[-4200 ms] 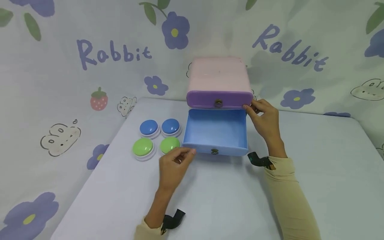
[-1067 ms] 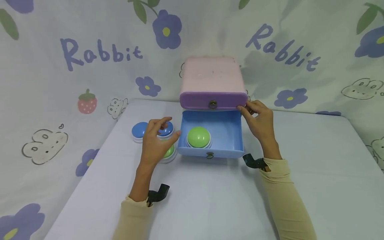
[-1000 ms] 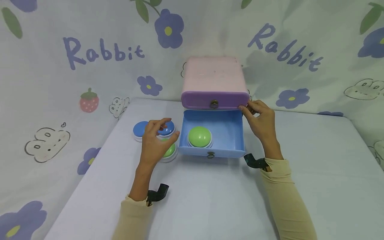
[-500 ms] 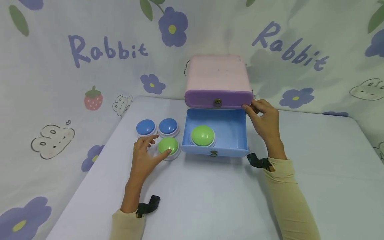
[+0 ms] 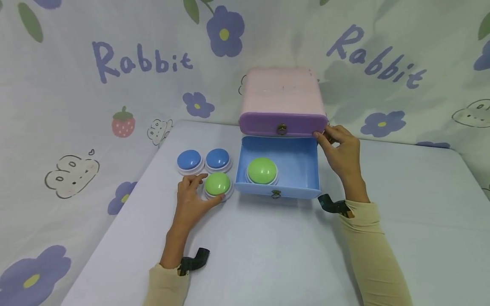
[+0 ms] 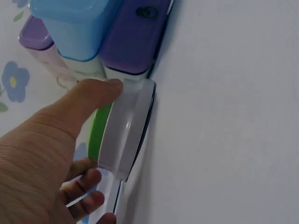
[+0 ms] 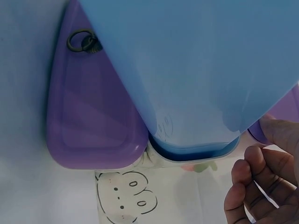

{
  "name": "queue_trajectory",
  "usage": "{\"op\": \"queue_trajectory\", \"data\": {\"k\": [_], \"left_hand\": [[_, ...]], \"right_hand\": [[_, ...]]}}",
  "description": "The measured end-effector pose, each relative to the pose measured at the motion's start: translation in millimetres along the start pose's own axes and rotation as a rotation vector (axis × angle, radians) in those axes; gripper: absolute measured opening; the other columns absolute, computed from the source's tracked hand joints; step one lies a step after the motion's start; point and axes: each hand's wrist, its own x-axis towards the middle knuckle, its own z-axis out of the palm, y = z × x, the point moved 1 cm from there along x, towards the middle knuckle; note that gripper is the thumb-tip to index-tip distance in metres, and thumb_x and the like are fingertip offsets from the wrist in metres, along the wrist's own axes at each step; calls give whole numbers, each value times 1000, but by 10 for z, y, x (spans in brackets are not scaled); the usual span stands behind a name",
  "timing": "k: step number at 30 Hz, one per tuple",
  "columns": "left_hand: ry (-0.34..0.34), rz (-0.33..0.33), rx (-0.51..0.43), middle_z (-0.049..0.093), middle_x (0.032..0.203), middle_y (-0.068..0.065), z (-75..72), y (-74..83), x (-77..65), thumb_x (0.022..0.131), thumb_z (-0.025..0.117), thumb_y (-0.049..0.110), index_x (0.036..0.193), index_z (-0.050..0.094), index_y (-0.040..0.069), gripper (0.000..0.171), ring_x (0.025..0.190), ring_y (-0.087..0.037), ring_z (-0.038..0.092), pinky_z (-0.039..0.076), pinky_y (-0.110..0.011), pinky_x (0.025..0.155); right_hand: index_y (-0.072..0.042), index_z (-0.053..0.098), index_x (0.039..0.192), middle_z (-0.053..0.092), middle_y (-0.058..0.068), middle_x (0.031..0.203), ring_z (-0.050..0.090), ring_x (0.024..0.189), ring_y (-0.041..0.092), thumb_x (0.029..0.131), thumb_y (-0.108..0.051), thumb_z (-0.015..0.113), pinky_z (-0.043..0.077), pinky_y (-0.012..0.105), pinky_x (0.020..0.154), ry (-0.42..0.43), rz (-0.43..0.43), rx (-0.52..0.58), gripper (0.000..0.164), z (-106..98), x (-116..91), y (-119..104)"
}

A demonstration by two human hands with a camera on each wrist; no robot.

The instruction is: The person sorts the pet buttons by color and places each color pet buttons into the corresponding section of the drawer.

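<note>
My left hand [image 5: 189, 206] has its thumb and fingers around a green-domed push button [image 5: 217, 183] on the table. In the left wrist view, the thumb presses the button's white base [image 6: 124, 123] at one end, with the fingers at the other. A second green push button [image 5: 262, 171] sits inside the pulled-out light blue drawer [image 5: 296, 163], at its front left. My right hand [image 5: 342, 153] pinches the right front corner of the pink drawer cabinet [image 5: 283, 91], thumb on the purple top drawer [image 5: 256, 124]. A lower purple drawer [image 7: 93, 107] shows in the right wrist view.
Two blue push buttons [image 5: 189, 160] stand side by side behind the left hand. The white table [image 5: 275, 250] runs back to a cloth backdrop [image 5: 153, 97] printed with flowers and rabbits. Black wrist cameras [image 5: 195, 260] stick out from both sleeves.
One green push button has come into the blue drawer from the table. My left hand has since moved left and down and closed around the other green button. The right hand stays at the cabinet corner.
</note>
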Motion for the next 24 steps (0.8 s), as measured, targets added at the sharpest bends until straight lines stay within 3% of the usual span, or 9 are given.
{"op": "queue_trajectory", "data": {"k": [8,15,24], "left_hand": [[7,27,17,42,104,-5,80,-40,20,59,81,51,122,55,9,80,98,-22,34,30,-39,80],[39,57,19,43,104,-6,86,-43,49,58,81,50,115,58,7,76,99,-24,36,24,-48,86],[103,27,-91,42,106,-6,-116,81,45,61,84,37,121,57,9,72,102,-21,36,27,-41,84]], "right_hand": [[-13,66,115,61,-1,87,49,75,8,82,-32,68,38,19,64,4,5,-10,38,7,2,10],[-14,66,115,59,-2,84,48,75,8,82,-34,68,38,22,64,7,3,-10,39,-9,7,11],[-13,65,115,60,-2,86,49,76,8,82,-33,68,39,21,66,0,3,-15,39,8,1,27]]}}
